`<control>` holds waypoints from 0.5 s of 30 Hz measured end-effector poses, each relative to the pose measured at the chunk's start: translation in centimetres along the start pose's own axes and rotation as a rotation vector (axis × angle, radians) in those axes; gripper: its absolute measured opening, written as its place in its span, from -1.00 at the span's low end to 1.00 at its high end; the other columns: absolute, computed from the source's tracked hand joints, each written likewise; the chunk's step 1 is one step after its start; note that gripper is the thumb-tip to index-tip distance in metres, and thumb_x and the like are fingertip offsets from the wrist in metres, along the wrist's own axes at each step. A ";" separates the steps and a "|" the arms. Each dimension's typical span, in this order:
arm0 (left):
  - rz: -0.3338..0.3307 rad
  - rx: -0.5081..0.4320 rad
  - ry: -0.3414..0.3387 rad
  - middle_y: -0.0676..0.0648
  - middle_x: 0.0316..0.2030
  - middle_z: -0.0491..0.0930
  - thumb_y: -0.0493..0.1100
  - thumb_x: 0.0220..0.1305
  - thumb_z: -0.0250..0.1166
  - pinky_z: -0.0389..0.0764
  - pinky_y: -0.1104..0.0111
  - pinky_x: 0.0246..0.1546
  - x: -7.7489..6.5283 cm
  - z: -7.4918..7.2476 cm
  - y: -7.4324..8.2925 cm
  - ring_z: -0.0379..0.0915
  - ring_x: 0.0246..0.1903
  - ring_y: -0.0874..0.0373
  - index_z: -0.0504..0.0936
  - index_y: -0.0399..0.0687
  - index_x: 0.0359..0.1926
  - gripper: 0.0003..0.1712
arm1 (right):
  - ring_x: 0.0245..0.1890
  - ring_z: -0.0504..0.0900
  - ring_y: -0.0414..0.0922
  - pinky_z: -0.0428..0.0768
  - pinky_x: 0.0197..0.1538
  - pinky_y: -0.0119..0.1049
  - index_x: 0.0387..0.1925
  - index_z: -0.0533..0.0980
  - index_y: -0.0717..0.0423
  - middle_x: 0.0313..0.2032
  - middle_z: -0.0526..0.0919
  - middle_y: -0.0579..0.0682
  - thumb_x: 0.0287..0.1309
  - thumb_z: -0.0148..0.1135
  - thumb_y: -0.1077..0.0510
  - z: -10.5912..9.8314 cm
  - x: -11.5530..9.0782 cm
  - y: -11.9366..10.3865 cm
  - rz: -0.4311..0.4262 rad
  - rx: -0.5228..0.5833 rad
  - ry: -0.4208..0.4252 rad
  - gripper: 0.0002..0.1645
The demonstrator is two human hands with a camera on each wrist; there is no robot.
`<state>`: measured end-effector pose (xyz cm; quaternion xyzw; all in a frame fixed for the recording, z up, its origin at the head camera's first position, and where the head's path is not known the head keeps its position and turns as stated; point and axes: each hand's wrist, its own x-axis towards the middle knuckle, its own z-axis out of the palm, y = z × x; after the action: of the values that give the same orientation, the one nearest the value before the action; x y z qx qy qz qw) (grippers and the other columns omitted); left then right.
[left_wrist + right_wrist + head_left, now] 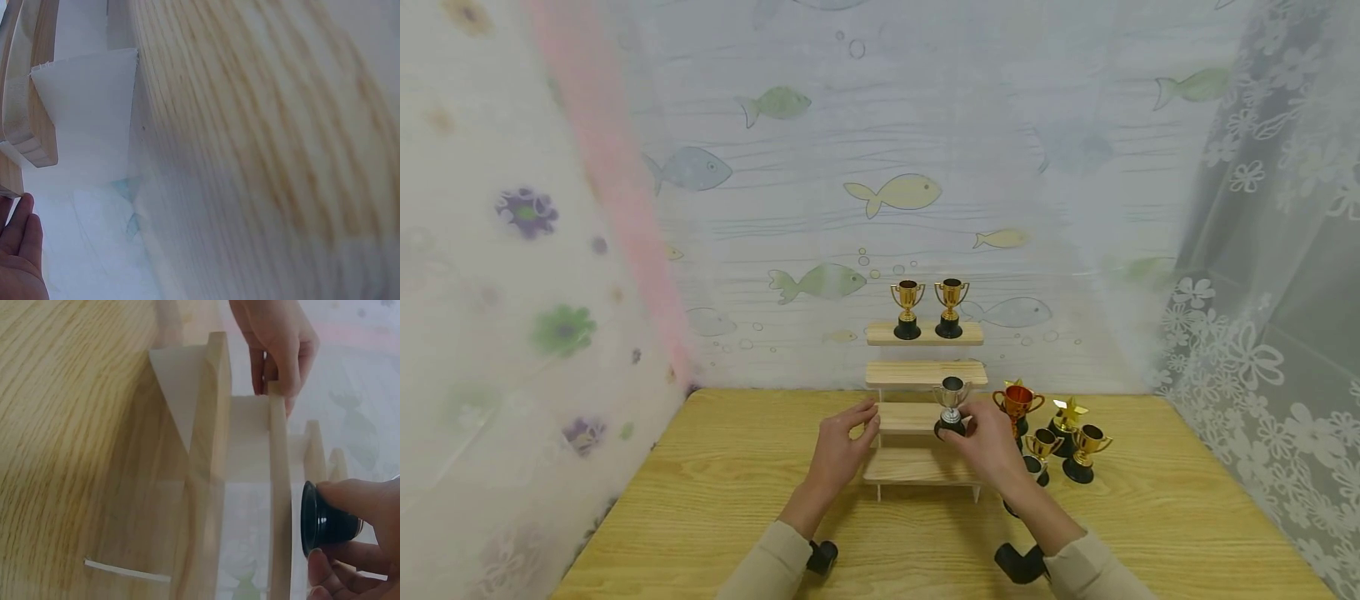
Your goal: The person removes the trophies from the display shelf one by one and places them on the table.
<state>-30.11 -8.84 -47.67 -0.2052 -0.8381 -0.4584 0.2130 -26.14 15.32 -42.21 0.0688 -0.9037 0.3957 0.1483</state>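
Note:
A tiered wooden display stand (910, 465) holds two gold trophy cups, one on the left (907, 296) and one on the right (951, 295), upright on its top board. My right hand (992, 442) grips a silver trophy cup (952, 393) by its black base (331, 522), upright just over the right part of the third board (904, 416) from the top. In the right wrist view, a narrow gap shows between base and board. My left hand (842, 446) pinches that board's left end; its fingers (28, 240) also show at a board corner in the left wrist view.
Right of the stand are a red-topped cup (1018, 400), a gold star trophy (1069, 412), gold cups (1088, 442) and a partly hidden silver cup (1034, 468). Black objects (1021, 563) lie near the wrists. A fish-patterned curtain (820, 208) hangs behind the wooden table (737, 467).

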 end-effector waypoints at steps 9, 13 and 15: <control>-0.006 0.003 0.002 -0.22 0.22 0.61 -0.16 0.49 0.27 0.57 -0.01 0.20 0.0 0.0 0.1 0.52 0.26 -0.14 0.70 -0.29 0.14 -0.65 | -0.37 0.50 -0.13 0.50 -0.36 -0.24 -0.19 0.68 0.21 -0.31 0.59 0.01 0.07 0.56 0.17 -0.1 -0.4 0.2 0.013 -0.014 -0.013 -0.71; -0.010 0.005 0.002 -0.20 0.23 0.61 -0.17 0.48 0.27 0.57 -0.01 0.21 -0.1 0.0 0.1 0.51 0.26 -0.13 0.70 -0.28 0.14 -0.66 | -0.36 0.51 -0.13 0.50 -0.34 -0.24 -0.20 0.67 0.22 -0.30 0.58 0.01 0.07 0.57 0.18 -0.1 -0.7 0.3 0.002 -0.020 -0.011 -0.71; -0.012 0.003 0.000 -0.20 0.23 0.61 -0.17 0.49 0.27 0.57 0.00 0.21 0.0 0.0 0.1 0.51 0.26 -0.13 0.70 -0.28 0.14 -0.65 | -0.36 0.51 -0.13 0.51 -0.34 -0.24 -0.20 0.67 0.24 -0.29 0.58 0.02 0.06 0.57 0.19 -0.1 -0.9 0.4 -0.004 -0.016 -0.008 -0.70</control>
<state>-30.01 -8.82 -47.62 -0.2000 -0.8400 -0.4584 0.2106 -25.38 15.72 -42.70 0.0712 -0.9073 0.3879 0.1459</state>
